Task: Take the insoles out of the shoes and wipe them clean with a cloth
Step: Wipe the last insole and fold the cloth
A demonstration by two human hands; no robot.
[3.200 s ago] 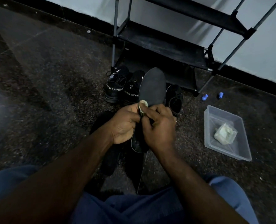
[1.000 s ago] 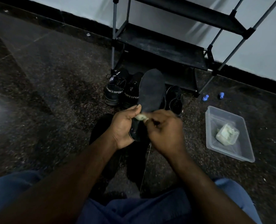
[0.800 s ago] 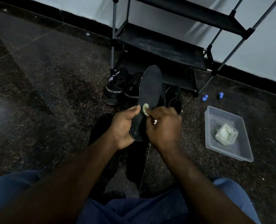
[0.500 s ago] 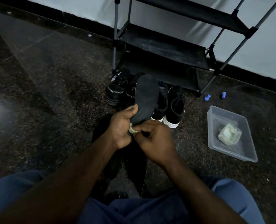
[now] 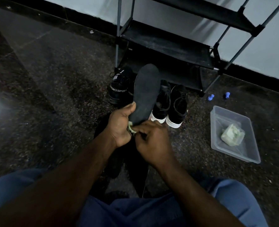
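Observation:
My left hand [image 5: 120, 125] grips the heel end of a black insole [image 5: 146, 92], which points up and away from me. My right hand [image 5: 153, 141] pinches a small pale cloth [image 5: 131, 129] against the insole's lower end; most of the cloth is hidden between the hands. Behind the insole stand a pair of black sport shoes [image 5: 119, 89] and a pair of black shoes with white soles [image 5: 178, 104]. Dark flat shapes lie on the floor under my hands; I cannot tell what they are.
A clear plastic tub [image 5: 217, 117] with another pale cloth [image 5: 232, 135] sits on the floor at the right. A black shoe rack [image 5: 168, 43] stands against the wall. Two small blue caps [image 5: 210, 97] lie near its foot. My knees in blue fill the bottom.
My right hand slid the cloth down the insole from its middle to the heel end. The insole's tip tilted as I wiped. The white-soled shoes came into view behind it.

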